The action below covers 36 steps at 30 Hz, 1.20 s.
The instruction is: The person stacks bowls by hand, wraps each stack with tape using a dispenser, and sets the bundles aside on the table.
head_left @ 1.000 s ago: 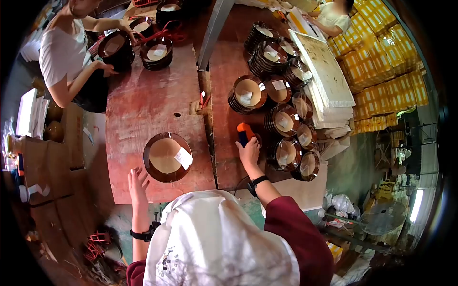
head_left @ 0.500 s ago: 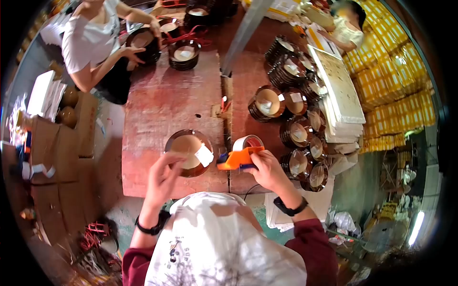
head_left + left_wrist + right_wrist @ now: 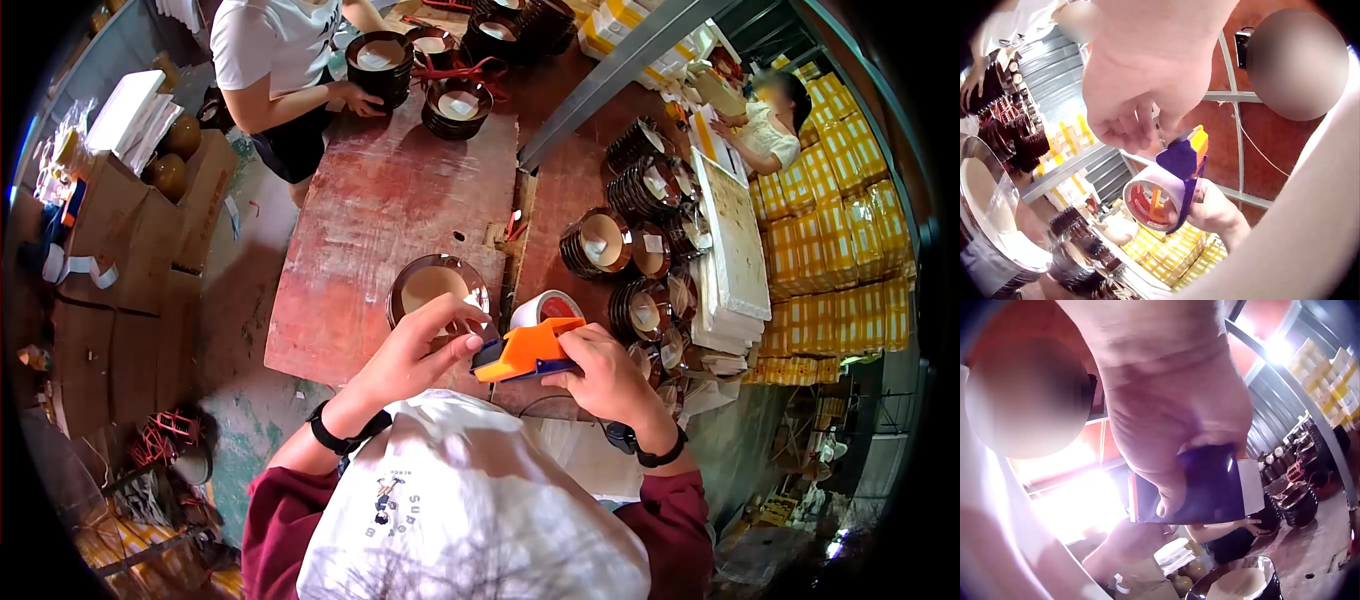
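Observation:
My right hand (image 3: 615,375) grips an orange and dark blue tape dispenser (image 3: 525,352), held above the table's front edge. A wide roll of tape (image 3: 545,305) with a red core sits in it; the right wrist view shows the dispenser's blue side (image 3: 1213,487) under my thumb. My left hand (image 3: 415,350) is at the dispenser's front end, fingers bent and thumb close to it; I cannot tell whether they pinch the tape's end. Just beyond the left hand stands a brown-rimmed bowl (image 3: 437,280) with a beige inside, partly hidden by that hand. Clear film and a white label (image 3: 1025,250) show on it.
Stacked brown bowls (image 3: 597,243) crowd the table's right side, beside white foam boards (image 3: 735,240). A metal post (image 3: 600,90) rises from the reddish table (image 3: 370,220). At the far left a person (image 3: 285,70) holds a bowl stack (image 3: 380,60); another person (image 3: 775,125) is at the far right.
My right hand has lifted the tape dispenser off the table's right side and brought it in front of me. My left hand has moved right to meet it. The head view has shifted left.

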### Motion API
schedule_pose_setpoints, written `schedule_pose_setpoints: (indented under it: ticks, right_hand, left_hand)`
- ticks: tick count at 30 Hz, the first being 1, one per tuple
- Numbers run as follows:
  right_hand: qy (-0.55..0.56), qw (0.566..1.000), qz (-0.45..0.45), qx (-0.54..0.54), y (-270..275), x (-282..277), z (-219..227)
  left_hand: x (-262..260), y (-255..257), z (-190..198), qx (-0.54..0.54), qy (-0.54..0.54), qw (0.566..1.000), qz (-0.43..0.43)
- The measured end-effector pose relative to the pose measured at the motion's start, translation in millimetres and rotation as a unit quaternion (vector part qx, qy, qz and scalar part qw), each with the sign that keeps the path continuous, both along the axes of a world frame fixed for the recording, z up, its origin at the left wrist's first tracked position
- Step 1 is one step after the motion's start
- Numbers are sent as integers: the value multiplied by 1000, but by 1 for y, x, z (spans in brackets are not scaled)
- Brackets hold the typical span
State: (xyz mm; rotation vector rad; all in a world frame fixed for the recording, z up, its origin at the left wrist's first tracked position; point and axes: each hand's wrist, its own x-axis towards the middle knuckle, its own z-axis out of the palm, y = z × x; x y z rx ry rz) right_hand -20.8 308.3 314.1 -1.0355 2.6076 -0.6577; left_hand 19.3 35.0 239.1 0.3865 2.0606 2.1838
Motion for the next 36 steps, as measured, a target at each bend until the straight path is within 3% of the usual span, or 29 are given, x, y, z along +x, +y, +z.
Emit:
schedule_pose_setpoints:
  ticks: [6, 8, 10, 13, 15, 16, 18, 20, 24, 26, 28, 32, 36]
  right_hand:
    - [-42, 999, 11, -22, 2, -3, -4]
    - [-95, 995, -3, 24, 3, -6, 3]
    - [-167, 985, -5, 37, 4, -12, 6]
    - [-319, 948, 9, -8, 4, -28, 6]
    - [-439, 896, 14, -61, 3, -42, 3]
    - [-521, 849, -28, -86, -3, -48, 7]
    - [-544, 837, -18, -56, -16, -64, 15]
    - [-513, 857, 24, 36, -28, -84, 43]
    - [-532, 836, -41, 126, -20, -113, 104]
    - [-539, 830, -90, 112, -16, -116, 133]
    - [-524, 841, -95, 94, -9, -118, 150]
    - [-484, 864, -89, 109, -44, -115, 141]
    - [-473, 874, -84, 80, -86, -113, 140]
  left_hand:
    - [-6, 5, -9, 39, -29, 999, -4]
    - [-6, 7, -15, 62, -58, 996, 18]
    - [-7, 9, -15, 3, -44, 998, 46]
    - [-7, 8, -8, -3, -96, 994, 58]
    - [-7, 3, -12, 38, -146, 986, 65]
    - [-7, -2, -11, 32, -161, 984, 75]
    - [-14, -15, -14, 98, -125, 981, 110]
    - [-28, -57, -27, 33, -114, 971, 208]
    - [-46, -185, -118, -1, -150, 942, 299]
    - [-33, -205, -162, -96, -193, 901, 377]
    - [-19, -206, -229, -66, -240, 898, 362]
    - [-35, -177, -311, -94, -286, 880, 367]
    - [-40, -147, -315, -33, -354, 878, 321]
